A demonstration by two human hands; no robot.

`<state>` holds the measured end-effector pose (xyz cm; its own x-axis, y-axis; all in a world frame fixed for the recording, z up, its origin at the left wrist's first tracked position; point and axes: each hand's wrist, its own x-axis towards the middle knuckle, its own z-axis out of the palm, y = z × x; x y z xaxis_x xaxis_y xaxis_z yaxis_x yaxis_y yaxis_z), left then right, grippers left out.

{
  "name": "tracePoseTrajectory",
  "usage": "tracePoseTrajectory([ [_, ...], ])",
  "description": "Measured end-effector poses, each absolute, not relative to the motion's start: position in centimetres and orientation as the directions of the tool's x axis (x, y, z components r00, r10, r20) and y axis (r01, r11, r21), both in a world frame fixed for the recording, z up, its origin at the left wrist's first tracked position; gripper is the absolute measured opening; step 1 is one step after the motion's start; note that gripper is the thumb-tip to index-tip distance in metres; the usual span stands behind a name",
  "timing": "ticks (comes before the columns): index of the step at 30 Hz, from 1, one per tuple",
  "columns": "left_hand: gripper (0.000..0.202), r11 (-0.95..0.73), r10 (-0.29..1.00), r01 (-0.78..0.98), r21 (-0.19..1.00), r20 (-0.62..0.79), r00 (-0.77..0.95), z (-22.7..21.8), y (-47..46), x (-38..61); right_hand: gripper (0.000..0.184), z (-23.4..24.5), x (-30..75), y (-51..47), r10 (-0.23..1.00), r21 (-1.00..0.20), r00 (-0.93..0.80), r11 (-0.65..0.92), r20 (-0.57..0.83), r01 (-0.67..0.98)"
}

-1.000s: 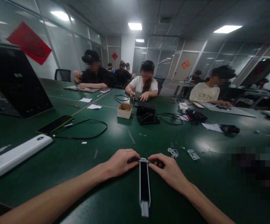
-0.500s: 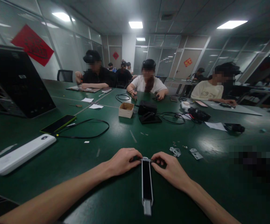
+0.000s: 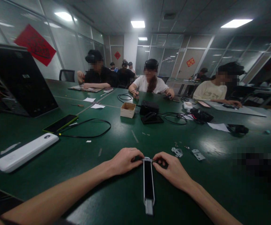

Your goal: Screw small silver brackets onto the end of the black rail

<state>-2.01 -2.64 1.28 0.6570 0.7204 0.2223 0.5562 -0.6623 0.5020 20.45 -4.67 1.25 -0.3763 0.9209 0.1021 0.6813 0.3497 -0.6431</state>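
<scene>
A long narrow metal rail with a black inset (image 3: 148, 184) lies on the green table (image 3: 102, 187), pointing away from me. My left hand (image 3: 125, 161) pinches the rail's far end from the left, fingers curled. From the right, my right hand (image 3: 170, 168) pinches the same end, fingers closed. Just beyond my right hand lie small metal brackets (image 3: 177, 152) and another bracket (image 3: 198, 154), with a few tiny screws near them.
A white power bank (image 3: 25, 152) and a phone (image 3: 60, 123) with a black cable lie at the left. A small cardboard box (image 3: 128, 110) and black devices (image 3: 150, 112) sit mid-table. Several people work at the far side. A black computer case (image 3: 18, 81) stands far left.
The view has shifted slightly to the left, so everything sits a little further right. Both hands keep their pinch on the rail's far end.
</scene>
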Motion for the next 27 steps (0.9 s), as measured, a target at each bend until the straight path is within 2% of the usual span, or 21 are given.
tracePoseTrajectory([
  [13, 0.013, -0.677, 0.709, 0.542, 0.498, 0.245, 0.661, 1.08, -2.6, -1.98, 0.019, 1.32, 20.51, -4.61, 0.924, -0.643, -0.377, 0.331, 0.071, 0.69],
  [27, 0.013, -0.675, 0.709, 0.544, 0.499, 0.233, 0.665, 1.26, -2.67, -2.01, 0.018, 0.76, 20.61, -4.55, 0.905, -0.638, -0.407, 0.385, 0.122, 0.667],
])
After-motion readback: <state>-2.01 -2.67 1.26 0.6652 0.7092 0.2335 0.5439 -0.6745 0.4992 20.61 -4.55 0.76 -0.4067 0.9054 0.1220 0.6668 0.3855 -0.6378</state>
